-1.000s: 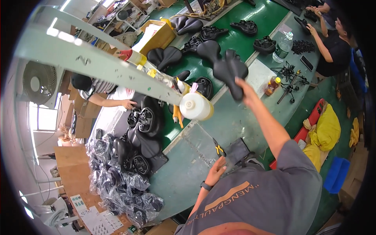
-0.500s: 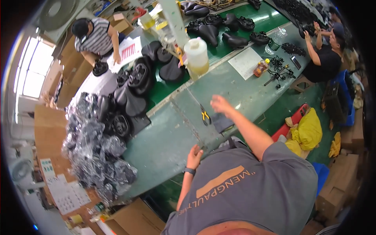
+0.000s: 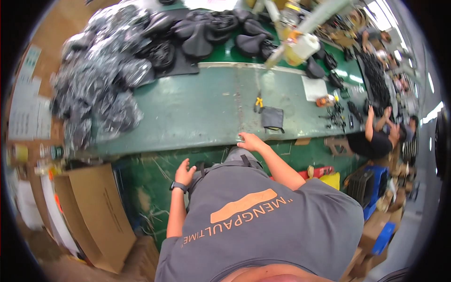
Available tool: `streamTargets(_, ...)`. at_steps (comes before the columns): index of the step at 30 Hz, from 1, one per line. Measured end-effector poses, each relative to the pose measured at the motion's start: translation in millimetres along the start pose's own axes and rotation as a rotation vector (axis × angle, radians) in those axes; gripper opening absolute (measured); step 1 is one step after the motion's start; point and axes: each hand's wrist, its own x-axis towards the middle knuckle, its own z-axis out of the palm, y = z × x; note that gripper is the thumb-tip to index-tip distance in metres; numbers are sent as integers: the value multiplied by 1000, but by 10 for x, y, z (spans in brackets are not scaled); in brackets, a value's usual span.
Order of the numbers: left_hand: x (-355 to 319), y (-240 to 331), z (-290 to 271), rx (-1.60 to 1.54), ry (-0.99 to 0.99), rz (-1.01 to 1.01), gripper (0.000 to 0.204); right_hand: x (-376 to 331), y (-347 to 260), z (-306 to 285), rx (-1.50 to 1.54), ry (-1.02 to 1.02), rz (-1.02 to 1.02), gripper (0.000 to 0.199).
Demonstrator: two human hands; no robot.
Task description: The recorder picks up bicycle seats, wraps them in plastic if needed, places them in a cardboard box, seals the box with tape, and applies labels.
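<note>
My left hand (image 3: pixel 184 172), with a dark band on its wrist, hangs in front of the green worktable (image 3: pixel 188 108), over the floor. Its fingers are slightly apart and hold nothing. At the table's near edge is my right hand (image 3: pixel 251 141), fingers loosely stretched and nothing in them; whether it touches the edge I cannot tell. Beyond it a dark grey fabric piece (image 3: pixel 272 118), perhaps a pouch, lies flat. Yellow-handled pliers (image 3: pixel 258 104) lie just past that. Black bicycle saddles (image 3: pixel 197 44) sit along the far side of the table.
Saddles in clear plastic bags (image 3: pixel 101 70) are heaped at the left. A white post (image 3: pixel 307 26) and a plastic jug (image 3: pixel 300 49) stand at the far side. An open cardboard box (image 3: pixel 96 211) is at lower left. A co-worker (image 3: pixel 373 141) sits at the right near black metal parts (image 3: pixel 334 115).
My view has swung, and my body is farther back from the table. The right hand has come back from over the table to its near edge; the left has drawn off the edge.
</note>
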Motion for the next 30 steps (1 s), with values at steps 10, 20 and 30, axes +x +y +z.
streamTargets(10,-900,-1035,-679,-176,338,-222,70,1204,-2050,485,-258,-353,-369,69)
streamTargets(20,-1249,-1567,-1502,-217,396,-351,73,4332,-4589,111,-120,539,-686,71)
streamTargets(30,126,-1051,-3740,144,423,-184,60,5806,-5613,117,-388,481,-54,110)
